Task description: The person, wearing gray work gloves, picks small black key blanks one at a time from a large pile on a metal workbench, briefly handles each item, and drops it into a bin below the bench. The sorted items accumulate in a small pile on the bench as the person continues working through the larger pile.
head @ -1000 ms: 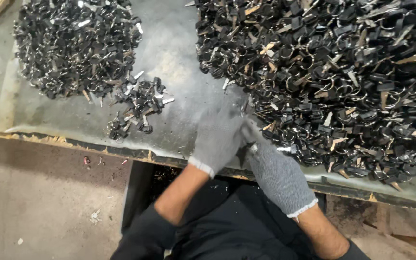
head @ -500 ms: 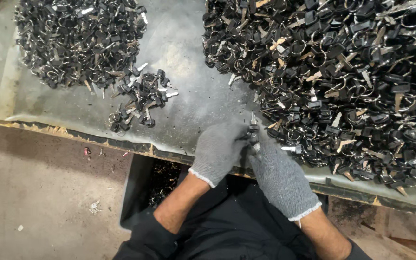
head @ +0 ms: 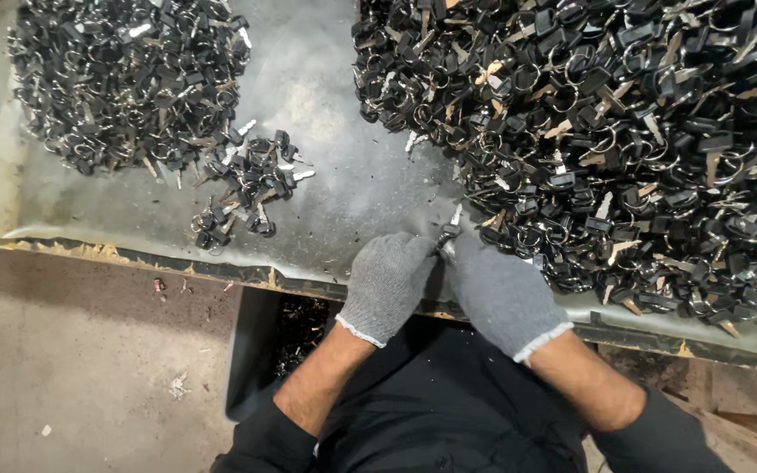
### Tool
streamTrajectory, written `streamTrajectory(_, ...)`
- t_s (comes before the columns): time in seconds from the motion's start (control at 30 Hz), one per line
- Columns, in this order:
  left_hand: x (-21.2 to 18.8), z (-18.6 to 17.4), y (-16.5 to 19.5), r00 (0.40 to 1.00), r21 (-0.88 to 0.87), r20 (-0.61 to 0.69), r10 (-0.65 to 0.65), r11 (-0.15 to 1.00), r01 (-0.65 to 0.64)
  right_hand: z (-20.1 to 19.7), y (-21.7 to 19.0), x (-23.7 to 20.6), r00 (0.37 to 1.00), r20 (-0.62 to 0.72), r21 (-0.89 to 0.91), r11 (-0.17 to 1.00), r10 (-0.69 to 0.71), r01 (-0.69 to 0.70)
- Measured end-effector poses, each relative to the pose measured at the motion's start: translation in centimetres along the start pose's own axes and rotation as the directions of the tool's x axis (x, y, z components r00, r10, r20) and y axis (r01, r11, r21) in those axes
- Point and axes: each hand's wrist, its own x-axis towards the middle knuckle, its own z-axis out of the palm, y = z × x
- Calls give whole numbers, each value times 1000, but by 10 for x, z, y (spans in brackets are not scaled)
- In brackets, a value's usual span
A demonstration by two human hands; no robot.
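Both my hands wear grey knit gloves and meet at the table's front edge. My left hand (head: 389, 282) and my right hand (head: 499, 293) pinch together a small black-headed key on a metal ring (head: 449, 231), whose silver blade sticks up between the fingertips. A big heap of black keys and rings (head: 624, 123) lies right beside my right hand. A second heap (head: 124, 79) sits at the far left, with a small cluster of keys (head: 247, 188) below it.
The grey table sheet (head: 343, 175) has a worn front edge (head: 221, 273). A dark bin (head: 260, 350) stands under the table by my lap. Bare concrete floor (head: 72, 368) lies to the left, with small scraps on it.
My two hands stayed pressed together on the key and shifted slightly toward the table's front edge. The view moved a little. The heaps did not change.
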Motion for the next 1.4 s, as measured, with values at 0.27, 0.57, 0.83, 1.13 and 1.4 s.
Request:
streamTrajectory(0.27,-6,-5,10,999,-52,-29,17,998,-19,14,-12,-8,988,-144,-152,986,50,-72)
streamTrajectory(0.57,-11,-13,13,1000,204,-3,-14,979,14,0,-4,-5,989,-136,83,994,-65,77)
streamTrajectory(0.83,-15,-5,2,998,27,-47,-38,999,39,20,-5,-23,987,-141,-248,968,-80,43)
streamTrajectory(1.13,-4,-45,21,879,80,372,-299,954,290,-20,-6,-6,985,169,204,979,-45,9)
streamTrajectory(1.4,34,-39,19,947,148,238,-216,972,184,37,-20,-32,978,-87,37,981,-187,191)
